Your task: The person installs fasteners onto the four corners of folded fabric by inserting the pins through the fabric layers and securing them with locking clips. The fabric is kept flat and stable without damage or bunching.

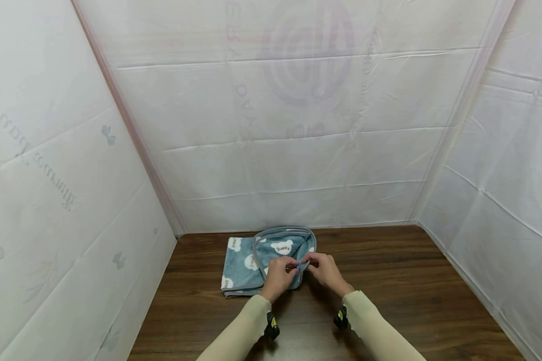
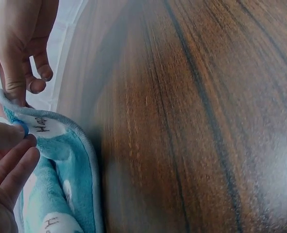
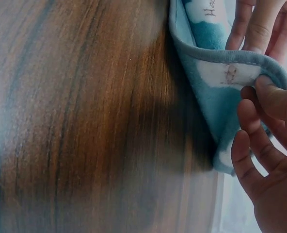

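A folded teal fleece blanket point(image 1: 235, 263) with white bear-head prints and grey edging lies on the table, its near right corner lifted. My left hand point(image 1: 277, 277) is at that corner and pinches a small blue object point(image 2: 22, 127) between thumb and fingers, mostly hidden by them; I cannot tell what it is. Facing it, my right hand point(image 1: 328, 273) pinches the grey edging point(image 3: 231, 57) between thumb and index finger, its other fingers loosely bent. The two hands are close together, fingertips almost meeting at the edging.
Dark wood-grain table point(image 1: 388, 291) stretches to both sides of the blanket. White printed sheeting point(image 1: 298, 165) rises as walls behind, left and right. Each wrist wears a black camera point(image 1: 271, 328).
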The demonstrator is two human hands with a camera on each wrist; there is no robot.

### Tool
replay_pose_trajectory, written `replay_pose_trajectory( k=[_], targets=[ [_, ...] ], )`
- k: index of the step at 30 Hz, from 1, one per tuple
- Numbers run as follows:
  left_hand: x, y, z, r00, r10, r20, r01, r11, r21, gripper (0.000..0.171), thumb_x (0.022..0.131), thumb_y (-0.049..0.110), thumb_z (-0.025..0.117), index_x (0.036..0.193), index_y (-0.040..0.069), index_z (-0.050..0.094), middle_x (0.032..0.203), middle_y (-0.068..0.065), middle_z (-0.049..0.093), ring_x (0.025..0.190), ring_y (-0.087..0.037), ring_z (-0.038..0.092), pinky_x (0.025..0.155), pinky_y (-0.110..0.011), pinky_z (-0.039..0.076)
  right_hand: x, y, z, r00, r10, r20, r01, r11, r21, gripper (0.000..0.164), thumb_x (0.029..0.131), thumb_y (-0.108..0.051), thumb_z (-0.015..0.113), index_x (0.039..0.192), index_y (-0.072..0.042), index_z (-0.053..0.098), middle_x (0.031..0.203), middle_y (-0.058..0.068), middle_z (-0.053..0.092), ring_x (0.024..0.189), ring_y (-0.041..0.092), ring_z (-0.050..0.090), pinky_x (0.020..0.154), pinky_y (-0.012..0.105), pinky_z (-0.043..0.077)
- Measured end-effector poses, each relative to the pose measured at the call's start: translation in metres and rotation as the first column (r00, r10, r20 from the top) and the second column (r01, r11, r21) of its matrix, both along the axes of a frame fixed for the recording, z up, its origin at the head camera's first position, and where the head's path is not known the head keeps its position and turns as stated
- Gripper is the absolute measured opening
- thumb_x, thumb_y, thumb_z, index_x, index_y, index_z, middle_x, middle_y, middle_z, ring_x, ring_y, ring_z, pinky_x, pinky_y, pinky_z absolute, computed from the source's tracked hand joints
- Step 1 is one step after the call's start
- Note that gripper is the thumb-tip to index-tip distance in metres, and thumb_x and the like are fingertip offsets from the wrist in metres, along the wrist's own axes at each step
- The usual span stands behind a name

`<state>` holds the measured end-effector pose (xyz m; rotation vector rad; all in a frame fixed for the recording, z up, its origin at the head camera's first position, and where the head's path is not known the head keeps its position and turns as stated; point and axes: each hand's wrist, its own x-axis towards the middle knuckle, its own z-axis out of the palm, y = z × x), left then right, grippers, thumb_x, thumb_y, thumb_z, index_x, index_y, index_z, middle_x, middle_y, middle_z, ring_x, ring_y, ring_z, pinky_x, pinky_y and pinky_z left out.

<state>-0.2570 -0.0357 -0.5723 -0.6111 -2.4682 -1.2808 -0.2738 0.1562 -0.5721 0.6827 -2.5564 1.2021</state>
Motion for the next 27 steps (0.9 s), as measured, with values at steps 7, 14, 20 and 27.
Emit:
replay_pose_trajectory(
  k=[7,14,20,27],
  targets=[
    [0.003,-0.004,0.000,1.000,0.000,0.000,0.000,1.000,0.020,0.018,0.087,-0.007,0.076,0.103,0.001,0.078,0.097,-0.011,0.076,0.086,-0.021,0.075,0.071,-0.032,0.061,0.002,0.002,0.001,1.000,0.020,-0.020,-0.020,1.000,0.003,0.026,0.085,0.008,0.076,0.094,-0.016,0.078,0.095,-0.002,0.076,0.085,0.014,0.069,0.075,0.035,0.058],
    [0.004,-0.016,-0.002,0.997,0.035,-0.064,-0.032,0.998,0.052,0.018,0.089,-0.006,0.073,0.105,0.001,0.077,0.097,-0.012,0.076,0.082,-0.020,0.072,0.067,-0.030,0.059,0.003,0.016,-0.004,1.000,-0.011,-0.024,0.012,1.000,0.025,0.025,0.084,0.008,0.078,0.092,-0.016,0.077,0.094,-0.003,0.075,0.085,0.014,0.068,0.075,0.036,0.058],
    [0.005,-0.027,-0.004,0.991,0.030,-0.127,-0.019,0.995,0.093,0.018,0.089,-0.008,0.072,0.101,0.005,0.078,0.094,-0.014,0.076,0.077,-0.020,0.071,0.065,-0.030,0.060,0.006,0.030,-0.015,1.000,-0.019,0.005,0.019,0.998,0.063,0.026,0.081,0.010,0.078,0.087,-0.016,0.076,0.090,-0.002,0.075,0.077,0.009,0.063,0.068,0.030,0.054],
    [0.009,-0.036,-0.005,0.992,0.046,-0.121,-0.034,0.994,0.101,0.015,0.089,-0.006,0.073,0.099,0.004,0.078,0.091,-0.015,0.076,0.077,-0.022,0.072,0.065,-0.032,0.061,0.008,0.040,-0.024,0.994,-0.046,0.099,0.034,0.992,0.122,0.030,0.081,0.012,0.074,0.084,-0.018,0.074,0.089,-0.003,0.073,0.076,0.010,0.061,0.068,0.029,0.053]
  ],
)
